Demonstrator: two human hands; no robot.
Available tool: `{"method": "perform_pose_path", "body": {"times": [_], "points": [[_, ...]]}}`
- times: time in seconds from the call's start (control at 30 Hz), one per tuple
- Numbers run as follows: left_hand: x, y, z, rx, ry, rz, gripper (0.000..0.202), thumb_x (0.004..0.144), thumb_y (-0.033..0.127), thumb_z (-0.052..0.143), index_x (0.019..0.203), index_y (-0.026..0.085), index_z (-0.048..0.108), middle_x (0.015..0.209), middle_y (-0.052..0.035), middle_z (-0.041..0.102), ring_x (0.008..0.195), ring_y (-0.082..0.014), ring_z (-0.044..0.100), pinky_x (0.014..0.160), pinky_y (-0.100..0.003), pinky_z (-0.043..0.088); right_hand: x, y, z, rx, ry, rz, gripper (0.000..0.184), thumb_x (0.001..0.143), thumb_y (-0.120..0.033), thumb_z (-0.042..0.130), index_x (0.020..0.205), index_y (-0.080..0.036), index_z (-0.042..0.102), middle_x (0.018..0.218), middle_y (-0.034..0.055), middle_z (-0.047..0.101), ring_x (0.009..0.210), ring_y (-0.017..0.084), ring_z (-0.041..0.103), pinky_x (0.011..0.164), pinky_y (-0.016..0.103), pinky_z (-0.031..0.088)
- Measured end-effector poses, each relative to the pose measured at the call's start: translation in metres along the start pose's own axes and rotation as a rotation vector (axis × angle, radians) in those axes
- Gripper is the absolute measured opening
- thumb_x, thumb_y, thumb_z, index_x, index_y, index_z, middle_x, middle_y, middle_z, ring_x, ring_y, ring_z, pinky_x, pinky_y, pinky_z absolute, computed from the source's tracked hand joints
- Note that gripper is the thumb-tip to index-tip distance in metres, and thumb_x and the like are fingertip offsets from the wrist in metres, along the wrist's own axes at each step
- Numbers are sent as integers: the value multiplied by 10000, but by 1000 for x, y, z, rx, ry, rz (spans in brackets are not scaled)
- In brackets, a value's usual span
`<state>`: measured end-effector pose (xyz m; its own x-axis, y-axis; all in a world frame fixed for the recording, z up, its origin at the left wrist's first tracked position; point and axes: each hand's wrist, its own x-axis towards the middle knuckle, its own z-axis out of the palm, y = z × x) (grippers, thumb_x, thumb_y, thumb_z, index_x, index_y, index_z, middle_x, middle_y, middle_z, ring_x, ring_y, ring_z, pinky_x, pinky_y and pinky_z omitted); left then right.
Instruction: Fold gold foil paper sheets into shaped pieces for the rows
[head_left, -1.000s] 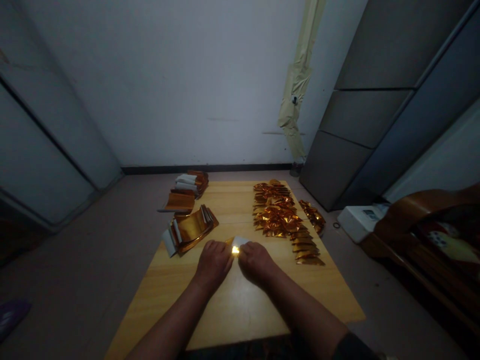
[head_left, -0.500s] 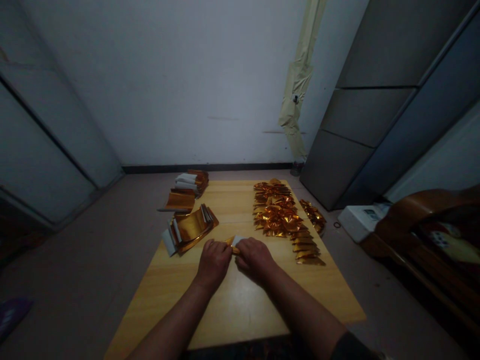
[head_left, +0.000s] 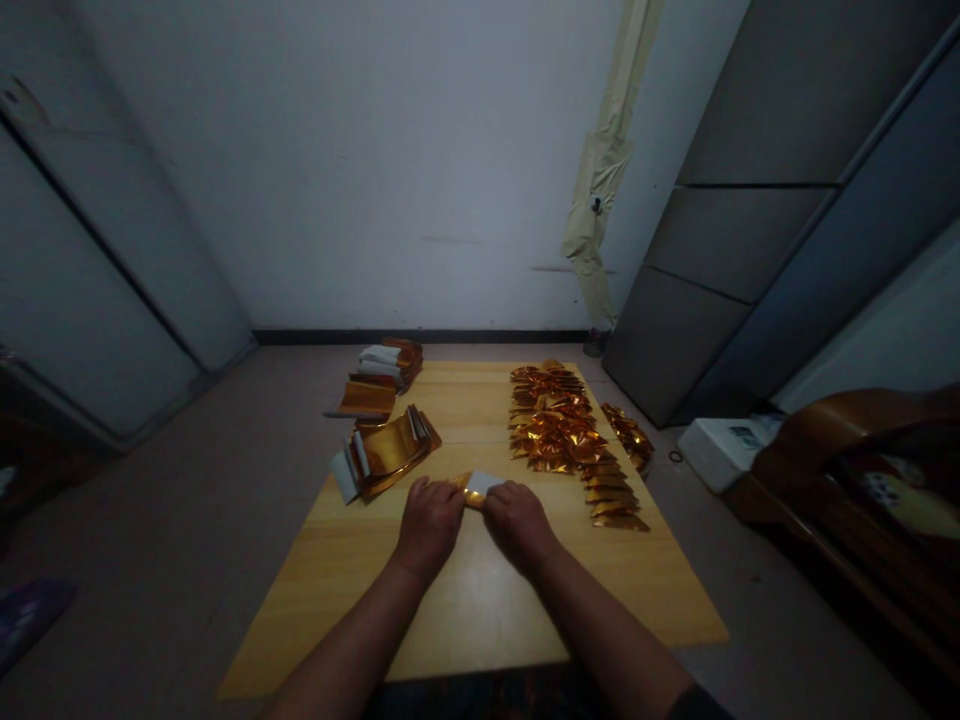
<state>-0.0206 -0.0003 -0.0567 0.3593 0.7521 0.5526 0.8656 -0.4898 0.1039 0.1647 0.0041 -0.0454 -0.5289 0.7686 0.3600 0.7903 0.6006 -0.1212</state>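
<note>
Curled gold foil sheets with white ends (head_left: pixel 384 455) sit near the left edge of the pale wooden worktop (head_left: pixel 465 620). Left hand (head_left: pixel 429 527) and right hand (head_left: pixel 519 527), mid-worktop, fingers clamped on a small gold-and-white foil piece (head_left: pixel 476 490). Rows of folded gold foil triangles (head_left: pixel 559 425) lie toward the right edge.

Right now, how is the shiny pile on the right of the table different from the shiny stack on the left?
The pile of folded gold foil pieces is made of many small pointed shapes, but the stack of foil sheets has wider, curved pieces. The pile stretches in a long row up the table, while the stack is a short bunch. The stack shows white edges; the pile looks all gold. Both are shiny and lie on the wooden table.
</note>
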Motion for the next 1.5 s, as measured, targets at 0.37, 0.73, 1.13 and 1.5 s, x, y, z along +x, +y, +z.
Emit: {"method": "perform_pose_path", "body": {"times": [0.37, 0.73, 1.13, 1.5], "points": [[-3, 10, -11, -71, -100, -10, 223, 832, 105, 492, 960, 184, 657, 978, -105, 633, 991, -245, 563, 852, -411, 500, -5, 13, -4, 366, 22, 103, 168, 877, -127, 574, 779, -190, 695, 882, 26, 665, 853, 160, 530, 771, 280, 345], [-6, 13, -21, -64, -160, 40, 252, 870, 131, 476, 1041, 215, 641, 1044, -106, 643, 972, -233, 588, 860, -389, 488, 6, 17, -15, 568, -27, 231, 143, 823, -126, 617, 762, -194, 727, 772, 0, 625, 773, 134, 548, 714, 242, 380], [-13, 17, -23, -1, -179, 60, 331, 806, 99, 536, 1082, 250, 639, 1188, -133, 610, 1137, -279, 560, 1032, -529, 380, -1, 26, -19, 619, -23, 145, 152, 808, -89, 599, 710, -187, 663, 1009, 38, 635, 959, 169, 548, 853, 284, 412], [-15, 19, -22, -7, -191, 44, 333, 842, 105, 515, 1106, 260, 643, 1218, -139, 595, 1173, -285, 545, 1031, -517, 376, 9, 11, -21, 358, -117, 199, 117, 954, -208, 473, 867, -191, 549, 894, 18, 564, 818, 152, 481, 744, 264, 329]]}}
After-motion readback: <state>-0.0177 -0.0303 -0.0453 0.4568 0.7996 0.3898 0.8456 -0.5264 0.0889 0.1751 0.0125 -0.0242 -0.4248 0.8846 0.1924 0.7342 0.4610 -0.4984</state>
